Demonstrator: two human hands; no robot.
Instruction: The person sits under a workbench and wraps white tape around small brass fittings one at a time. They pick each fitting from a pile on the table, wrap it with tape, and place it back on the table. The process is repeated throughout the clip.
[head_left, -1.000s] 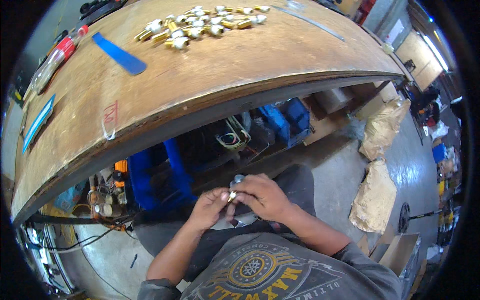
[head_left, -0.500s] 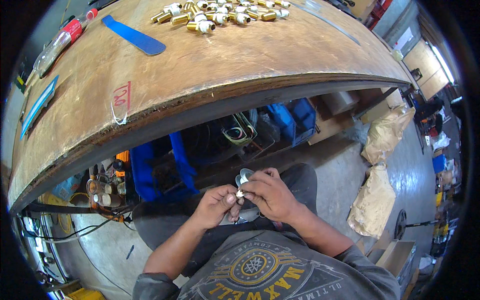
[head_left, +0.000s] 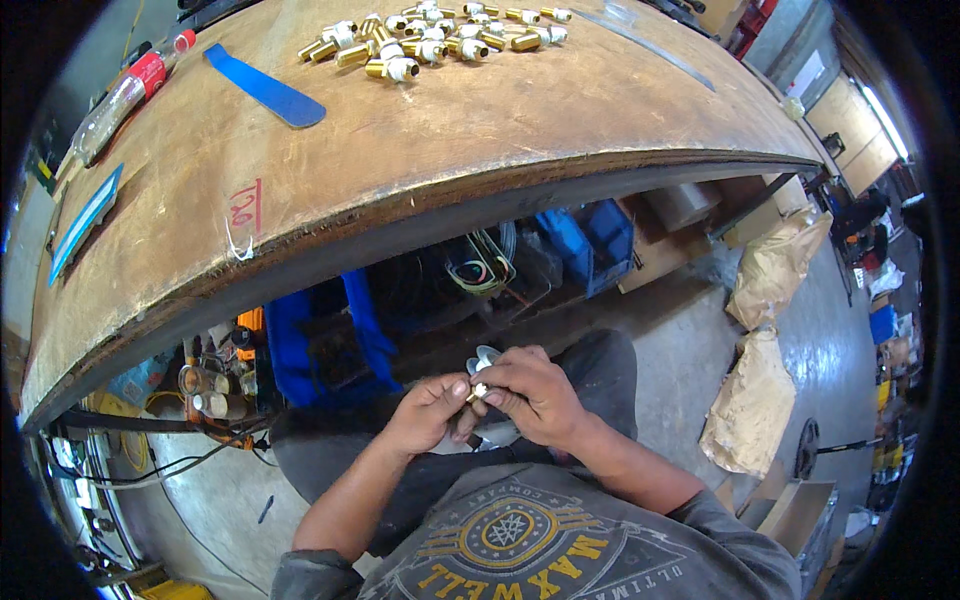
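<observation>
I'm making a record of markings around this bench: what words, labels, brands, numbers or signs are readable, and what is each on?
I don't copy out wording, only where it stands.
Shirt: readable yellow and grey lettering around a round emblem.
Tabletop: red handwritten mark near the front edge.
Bottle: red label, print too small.
Held brass fitting: no text readable.

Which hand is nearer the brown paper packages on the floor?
Right. The right hand is left of the packages, apart from them; the left hand is farther left.
</observation>
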